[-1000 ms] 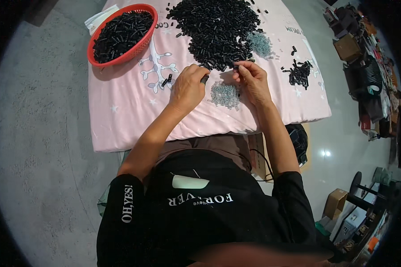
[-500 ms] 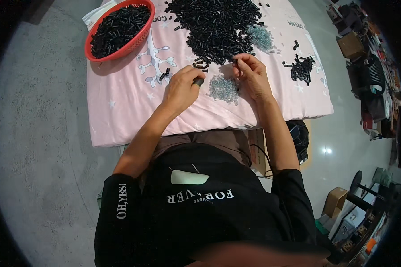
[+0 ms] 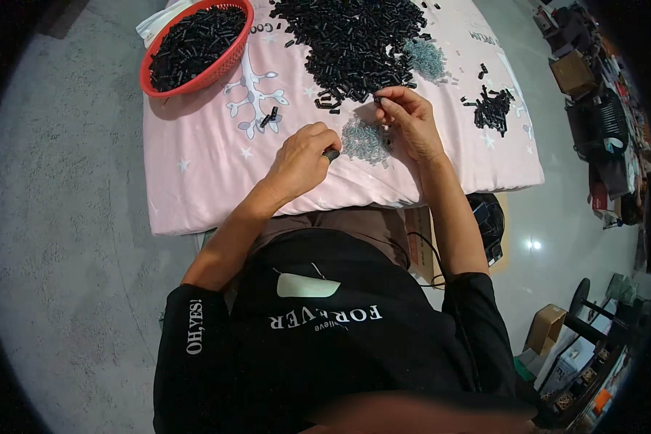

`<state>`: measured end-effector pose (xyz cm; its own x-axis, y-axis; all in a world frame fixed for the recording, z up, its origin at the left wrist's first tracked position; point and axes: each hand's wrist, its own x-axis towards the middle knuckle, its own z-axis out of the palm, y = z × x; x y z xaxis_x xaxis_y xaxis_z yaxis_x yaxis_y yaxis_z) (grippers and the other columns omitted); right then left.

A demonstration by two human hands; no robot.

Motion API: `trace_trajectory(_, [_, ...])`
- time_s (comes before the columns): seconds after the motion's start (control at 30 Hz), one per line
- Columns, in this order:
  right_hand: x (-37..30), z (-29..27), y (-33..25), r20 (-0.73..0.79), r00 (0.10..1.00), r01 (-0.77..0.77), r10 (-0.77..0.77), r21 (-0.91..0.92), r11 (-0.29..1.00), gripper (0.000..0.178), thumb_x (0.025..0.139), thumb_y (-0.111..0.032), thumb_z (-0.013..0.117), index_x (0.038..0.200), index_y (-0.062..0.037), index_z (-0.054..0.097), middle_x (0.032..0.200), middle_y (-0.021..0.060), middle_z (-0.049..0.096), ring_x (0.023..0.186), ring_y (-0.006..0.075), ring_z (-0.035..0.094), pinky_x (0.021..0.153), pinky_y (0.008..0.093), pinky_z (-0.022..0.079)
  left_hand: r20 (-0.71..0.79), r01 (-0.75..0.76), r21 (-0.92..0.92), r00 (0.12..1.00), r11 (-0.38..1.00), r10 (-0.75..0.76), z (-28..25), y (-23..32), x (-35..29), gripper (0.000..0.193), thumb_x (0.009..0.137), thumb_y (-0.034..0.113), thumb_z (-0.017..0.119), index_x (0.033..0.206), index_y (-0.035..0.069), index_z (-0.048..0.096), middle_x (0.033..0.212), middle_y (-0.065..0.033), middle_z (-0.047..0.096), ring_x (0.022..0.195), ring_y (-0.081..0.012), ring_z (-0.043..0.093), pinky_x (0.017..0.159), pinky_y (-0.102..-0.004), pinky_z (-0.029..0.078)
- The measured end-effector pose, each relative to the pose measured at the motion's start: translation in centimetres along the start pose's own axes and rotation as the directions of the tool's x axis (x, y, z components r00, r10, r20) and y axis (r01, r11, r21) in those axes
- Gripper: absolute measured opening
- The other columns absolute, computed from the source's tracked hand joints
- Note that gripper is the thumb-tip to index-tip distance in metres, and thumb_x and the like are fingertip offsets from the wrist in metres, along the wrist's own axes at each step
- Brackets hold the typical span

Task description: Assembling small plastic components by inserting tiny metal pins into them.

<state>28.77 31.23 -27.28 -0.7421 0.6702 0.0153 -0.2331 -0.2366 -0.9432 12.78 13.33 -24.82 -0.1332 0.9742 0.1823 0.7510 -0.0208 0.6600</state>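
My left hand [image 3: 305, 158] is closed around a short dark piece [image 3: 330, 154], whose rounded end sticks out beside the thumb; its kind is not clear. It hovers at the left edge of a small heap of tiny clear pieces [image 3: 365, 141]. My right hand [image 3: 412, 123] pinches a small black tube-like part [image 3: 377, 100] between thumb and forefinger, just above that heap. Beyond it spreads a large pile of the same small black parts [image 3: 354, 50]. A few loose black parts [image 3: 328, 101] lie at the pile's near edge.
A red plastic basket [image 3: 243, 54] full of black parts stands at the far left. On the pink patterned cloth [image 3: 202, 173] lie two loose black parts [image 3: 269, 116], a second clear heap [image 3: 425, 61], and a smaller black pile [image 3: 492, 111] at right.
My left hand has moved down and slightly right, closer to the near clear heap. My right fingers have shifted a little left, still pinching.
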Motion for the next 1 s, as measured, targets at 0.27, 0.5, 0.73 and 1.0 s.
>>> trace_trajectory(0.27, [0.1, 0.3, -0.2, 0.016, 1.0, 0.018, -0.018, 0.02, 1.0, 0.013, 0.092, -0.006, 0.064, 0.105, -0.0017, 0.065, 0.083, 0.0036, 0.067, 0.072, 0.0088, 0.062, 0.066, 0.0212, 0.048, -0.17, 0.077, -0.2, 0.979, 0.977, -0.112, -0.5, 1.0, 3.1, 0.019, 0.077, -0.008, 0.051, 0.093, 0.001, 0.056, 0.083, -0.0191, 0.064, 0.08, -0.0381, 0.063, 0.072, -0.0426, 0.048])
trace_trajectory(0.5, [-0.2, 0.7, -0.4, 0.03, 0.999, -0.026, 0.023, 0.075, 0.997, 0.012, 0.091, -0.004, 0.064, 0.102, -0.0002, 0.065, 0.078, 0.0039, 0.067, 0.07, 0.0086, 0.062, 0.063, 0.0199, 0.048, -0.306, -0.044, -0.221, 0.952, 0.974, -0.026, 0.6, 2.2, 5.8, 0.02, 0.074, -0.01, 0.053, 0.091, 0.001, 0.056, 0.08, -0.0172, 0.063, 0.077, -0.0339, 0.064, 0.069, -0.0402, 0.049])
trace_trajectory(0.73, [-0.6, 0.8, -0.3, 0.03, 0.999, -0.029, 0.026, 0.104, 0.994, 0.011, 0.091, -0.004, 0.064, 0.102, 0.0003, 0.065, 0.081, 0.0051, 0.067, 0.07, 0.0092, 0.062, 0.064, 0.0199, 0.049, -0.257, -0.041, -0.177, 0.966, 0.983, -0.006, 0.7, 2.3, 5.9, 0.022, 0.076, -0.01, 0.054, 0.096, 0.0, 0.059, 0.083, -0.0138, 0.065, 0.077, -0.0235, 0.066, 0.07, -0.0326, 0.052])
trace_trajectory(1.0, [-0.3, 0.9, -0.6, 0.056, 0.997, -0.051, 0.048, 0.062, 0.997, 0.011, 0.092, -0.002, 0.062, 0.102, 0.0011, 0.065, 0.081, 0.0057, 0.067, 0.069, 0.0093, 0.062, 0.063, 0.0194, 0.049, -0.283, -0.068, -0.212, 0.959, 0.975, 0.005, 1.1, 2.6, 6.4, 0.017, 0.076, -0.008, 0.058, 0.091, 0.001, 0.058, 0.08, -0.014, 0.065, 0.072, -0.0266, 0.065, 0.066, -0.0352, 0.051])
